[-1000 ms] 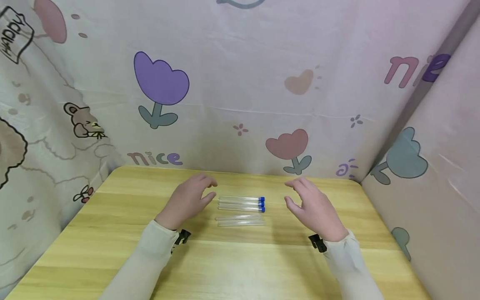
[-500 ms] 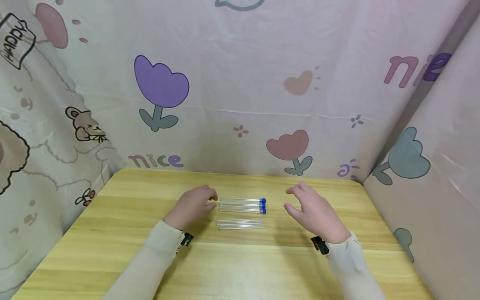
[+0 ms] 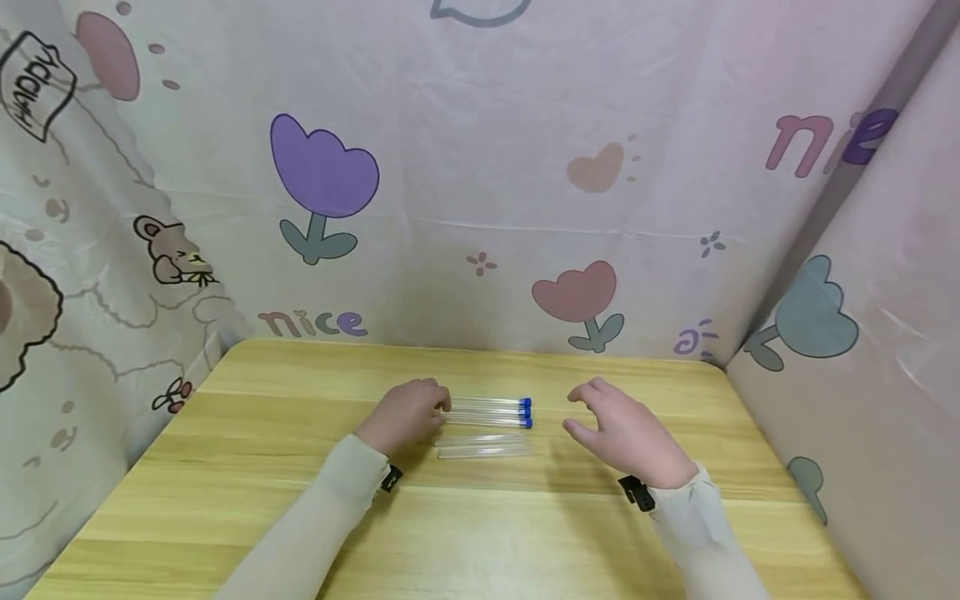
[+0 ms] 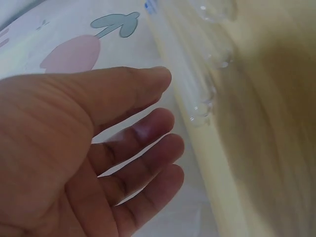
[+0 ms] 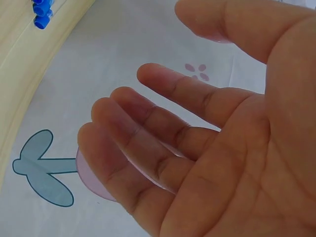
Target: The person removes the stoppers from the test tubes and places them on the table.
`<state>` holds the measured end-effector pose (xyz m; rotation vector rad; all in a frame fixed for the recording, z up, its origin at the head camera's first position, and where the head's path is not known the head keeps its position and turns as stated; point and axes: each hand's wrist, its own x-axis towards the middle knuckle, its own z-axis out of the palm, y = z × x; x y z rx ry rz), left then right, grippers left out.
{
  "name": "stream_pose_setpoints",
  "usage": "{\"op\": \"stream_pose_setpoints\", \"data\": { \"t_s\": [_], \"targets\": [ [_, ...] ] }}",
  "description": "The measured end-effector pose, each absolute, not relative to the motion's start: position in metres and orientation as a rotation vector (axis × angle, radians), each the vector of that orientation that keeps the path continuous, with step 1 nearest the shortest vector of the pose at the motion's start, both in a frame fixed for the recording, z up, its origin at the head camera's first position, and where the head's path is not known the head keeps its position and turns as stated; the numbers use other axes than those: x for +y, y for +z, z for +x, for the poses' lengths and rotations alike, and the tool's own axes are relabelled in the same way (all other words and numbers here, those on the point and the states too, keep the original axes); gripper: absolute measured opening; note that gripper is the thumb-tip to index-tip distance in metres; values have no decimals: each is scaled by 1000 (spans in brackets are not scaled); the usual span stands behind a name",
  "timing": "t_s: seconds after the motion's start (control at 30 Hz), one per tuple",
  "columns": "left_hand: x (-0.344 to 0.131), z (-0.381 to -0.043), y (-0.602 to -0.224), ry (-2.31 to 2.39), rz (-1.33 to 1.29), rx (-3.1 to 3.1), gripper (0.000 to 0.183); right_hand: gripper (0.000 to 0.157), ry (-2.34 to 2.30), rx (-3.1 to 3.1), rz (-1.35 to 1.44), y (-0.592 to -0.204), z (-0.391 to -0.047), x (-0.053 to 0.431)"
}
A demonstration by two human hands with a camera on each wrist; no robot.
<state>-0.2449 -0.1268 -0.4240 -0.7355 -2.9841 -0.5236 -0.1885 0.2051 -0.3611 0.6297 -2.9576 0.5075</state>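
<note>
Three clear test tubes with blue caps [image 3: 491, 412] lie side by side on the table, caps to the right. Nearer the front is a group of clear tubes without caps [image 3: 483, 451]. My left hand [image 3: 405, 414] is at the rounded left ends of the capped tubes, its fingertips overlapping them in the head view. In the left wrist view its fingers [image 4: 148, 158] are loosely bent and apart, beside the tube ends [image 4: 200, 108]. My right hand [image 3: 630, 433] hovers right of the caps, holding nothing. The right wrist view shows its relaxed fingers, with the blue caps [image 5: 42, 14] beyond.
The wooden table [image 3: 480, 533] ends at the back against a printed curtain [image 3: 465, 167]. Similar cloth hangs along the left and right sides. Each wrist wears a small black device [image 3: 637, 492].
My left hand has moved right and slightly toward me, down to the left ends of the capped tubes. The right hand has barely shifted. The tubes lie as before.
</note>
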Motion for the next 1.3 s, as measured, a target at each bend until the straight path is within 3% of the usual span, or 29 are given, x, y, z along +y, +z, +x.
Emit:
{"op": "stream_pose_setpoints", "data": {
  "t_s": [0.87, 1.3],
  "targets": [
    [-120, -259, -447, -485, -722, -2991, 12, 32, 561, -2998, 626, -361, -190, 204],
    [-121, -259, -448, -557, -722, -3018, 4, 27, 613, -3017, 678, -365, -192, 202]
  ]
}}
